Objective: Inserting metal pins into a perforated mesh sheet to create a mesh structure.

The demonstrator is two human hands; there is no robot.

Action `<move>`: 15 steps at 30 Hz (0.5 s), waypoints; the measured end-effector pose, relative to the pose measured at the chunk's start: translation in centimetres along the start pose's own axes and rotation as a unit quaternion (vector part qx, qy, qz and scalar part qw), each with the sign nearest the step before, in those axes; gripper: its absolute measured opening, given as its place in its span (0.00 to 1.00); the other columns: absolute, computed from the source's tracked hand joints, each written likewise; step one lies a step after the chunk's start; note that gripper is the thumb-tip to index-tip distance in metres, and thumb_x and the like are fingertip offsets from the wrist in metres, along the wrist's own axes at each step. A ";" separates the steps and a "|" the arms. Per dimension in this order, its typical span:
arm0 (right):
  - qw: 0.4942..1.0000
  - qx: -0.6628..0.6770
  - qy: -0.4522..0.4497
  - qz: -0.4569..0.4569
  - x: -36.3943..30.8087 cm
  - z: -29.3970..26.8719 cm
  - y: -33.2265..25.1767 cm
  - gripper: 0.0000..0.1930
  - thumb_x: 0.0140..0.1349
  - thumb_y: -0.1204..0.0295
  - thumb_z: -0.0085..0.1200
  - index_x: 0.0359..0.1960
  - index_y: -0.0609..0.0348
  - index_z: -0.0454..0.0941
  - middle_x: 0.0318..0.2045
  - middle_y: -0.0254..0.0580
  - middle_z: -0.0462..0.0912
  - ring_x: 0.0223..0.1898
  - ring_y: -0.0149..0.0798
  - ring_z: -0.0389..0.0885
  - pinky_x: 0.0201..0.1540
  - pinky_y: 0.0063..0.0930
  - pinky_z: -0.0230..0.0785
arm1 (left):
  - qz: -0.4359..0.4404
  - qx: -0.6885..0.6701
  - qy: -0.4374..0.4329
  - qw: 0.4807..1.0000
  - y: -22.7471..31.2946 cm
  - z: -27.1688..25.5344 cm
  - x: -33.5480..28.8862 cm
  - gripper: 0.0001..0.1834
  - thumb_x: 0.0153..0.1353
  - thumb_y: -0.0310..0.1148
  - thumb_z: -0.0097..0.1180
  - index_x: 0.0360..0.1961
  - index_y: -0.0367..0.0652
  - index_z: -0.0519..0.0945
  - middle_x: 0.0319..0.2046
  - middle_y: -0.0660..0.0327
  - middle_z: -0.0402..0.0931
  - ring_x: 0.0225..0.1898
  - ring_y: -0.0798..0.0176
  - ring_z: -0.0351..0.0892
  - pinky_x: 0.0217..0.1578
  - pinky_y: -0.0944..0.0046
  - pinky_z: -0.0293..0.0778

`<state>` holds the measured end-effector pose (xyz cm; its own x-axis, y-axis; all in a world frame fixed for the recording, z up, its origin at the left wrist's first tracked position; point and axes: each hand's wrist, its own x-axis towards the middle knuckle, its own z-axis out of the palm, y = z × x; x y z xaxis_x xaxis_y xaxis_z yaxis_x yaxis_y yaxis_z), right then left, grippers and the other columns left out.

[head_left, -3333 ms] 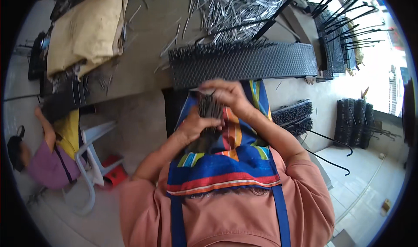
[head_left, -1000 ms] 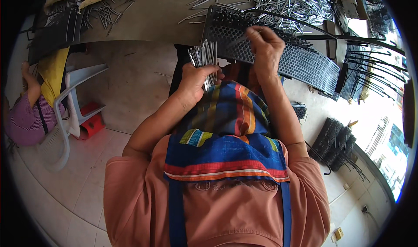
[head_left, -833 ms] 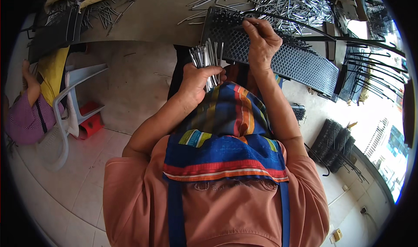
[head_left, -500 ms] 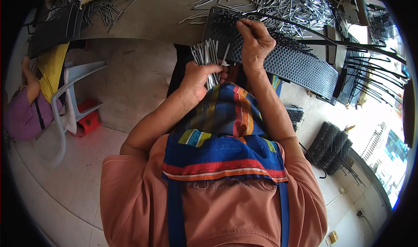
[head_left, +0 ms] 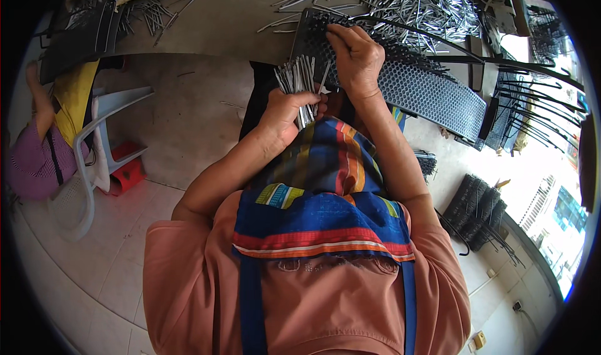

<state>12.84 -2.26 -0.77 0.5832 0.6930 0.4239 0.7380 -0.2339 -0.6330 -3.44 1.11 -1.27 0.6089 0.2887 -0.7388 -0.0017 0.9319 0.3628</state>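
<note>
My left hand (head_left: pixel 283 112) is wrapped round an upright bundle of thin silver-grey strips (head_left: pixel 294 74), in front of my lap. One strip leans apart from the others, by the thumb tip. To its right, a long dark plate full of small round holes (head_left: pixel 432 101) slants from the table down to the right. My right hand (head_left: pixel 359 59) is over the left end of this plate, thumb and forefinger pinched close to its surface. Whatever sits between those fingertips is too small to make out. Dark pieces stick up along the plate's far side.
A large heap of loose grey strips (head_left: pixel 426 14) lies on the table (head_left: pixel 231 23) beyond the plate. A curved black rod (head_left: pixel 432 37) crosses above the plate. Black hooked racks (head_left: pixel 526 104) hang at right. Another person's arm (head_left: pixel 41 104) and a pale plastic chair (head_left: pixel 94 136) are at left.
My right hand has shifted a little left along the plate. The left hand keeps its grip on the bundle. At far left, the other person's arm has moved up.
</note>
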 end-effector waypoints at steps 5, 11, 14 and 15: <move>0.997 0.053 0.013 0.053 -0.1 -0.4 0.9 0.09 0.56 0.74 0.63 0.39 0.54 0.86 0.23 0.41 0.79 0.21 0.40 0.78 0.26 0.28 0.69 | -0.004 -0.006 -0.011 1.000 -0.2 -0.1 0.1 0.12 0.52 0.16 0.58 0.40 0.33 0.79 0.31 0.51 0.82 0.28 0.59 0.83 0.30 0.61 0.80; 0.998 -0.064 0.001 0.009 -1.0 -1.0 0.8 0.13 0.59 0.70 0.60 0.46 0.47 0.84 0.24 0.40 0.78 0.23 0.46 0.79 0.26 0.32 0.70 | -0.009 0.014 -0.054 0.998 -0.7 -0.4 0.4 0.14 0.53 0.19 0.57 0.42 0.38 0.79 0.37 0.55 0.83 0.31 0.62 0.81 0.32 0.61 0.77; 0.991 -0.119 -0.068 -0.008 -0.3 -1.8 0.6 0.15 0.61 0.69 0.58 0.50 0.42 0.82 0.25 0.39 0.80 0.25 0.46 0.81 0.26 0.35 0.71 | -0.013 0.008 -0.073 0.997 -0.6 -0.3 0.4 0.14 0.53 0.20 0.57 0.42 0.38 0.78 0.37 0.55 0.82 0.31 0.63 0.80 0.33 0.61 0.77; 0.990 -0.120 -0.067 -0.005 -0.2 -2.0 0.5 0.15 0.61 0.69 0.58 0.50 0.42 0.82 0.25 0.39 0.80 0.25 0.46 0.81 0.26 0.35 0.71 | -0.020 0.001 -0.074 0.997 -0.5 -0.1 0.2 0.14 0.53 0.20 0.57 0.42 0.38 0.78 0.37 0.55 0.82 0.31 0.63 0.80 0.33 0.61 0.77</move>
<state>13.80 -3.88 0.15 0.5376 0.7766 0.3284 0.8120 -0.3718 -0.4500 -3.41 0.71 -1.72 0.7189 0.2162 -0.6606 0.0265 0.9412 0.3368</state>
